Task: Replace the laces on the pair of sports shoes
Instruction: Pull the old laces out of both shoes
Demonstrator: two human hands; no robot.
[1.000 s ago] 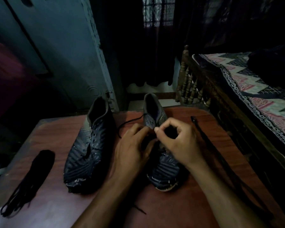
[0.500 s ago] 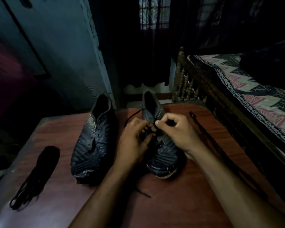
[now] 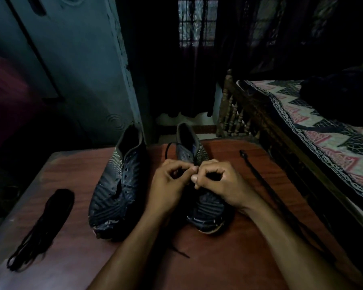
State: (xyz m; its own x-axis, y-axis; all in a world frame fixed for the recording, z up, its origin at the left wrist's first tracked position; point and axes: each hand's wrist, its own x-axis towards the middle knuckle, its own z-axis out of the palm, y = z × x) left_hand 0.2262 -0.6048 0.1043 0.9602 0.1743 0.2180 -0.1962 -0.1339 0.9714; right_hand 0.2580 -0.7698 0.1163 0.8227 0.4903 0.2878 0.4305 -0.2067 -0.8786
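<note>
A: While both hands work at the right shoe [image 3: 205, 208], how much of the table [image 3: 228, 262] lies bare?

B: Reddish wood shows near the front edge, between the forearms, and in a strip between the two shoes. The left shoe [image 3: 117, 185] stands beside the right one, apart from it, heel toward the far edge, its eyelets unlaced.

A: And the grip?

B: The left hand [image 3: 168, 189] and right hand [image 3: 220, 183] meet over the right shoe's tongue, fingers curled, thumb and fingertip of each pinching a black lace [image 3: 169, 148]. It loops up past the shoe's collar on the left; a loose end [image 3: 180, 253] pokes out below the toe.

A: What crowds the edges?

B: A bundle of dark laces [image 3: 44, 225] lies near the table's left edge, well apart from the shoes. A long black lace [image 3: 266, 185] runs along the right side, close to that edge. Just beyond it stands a wooden bed frame [image 3: 235, 114] with turned spindles, under a patterned bedspread [image 3: 327, 130]. Behind the table's far left corner rises a blue-green cupboard [image 3: 82, 70]; dark curtains [image 3: 176, 80] hang behind.
</note>
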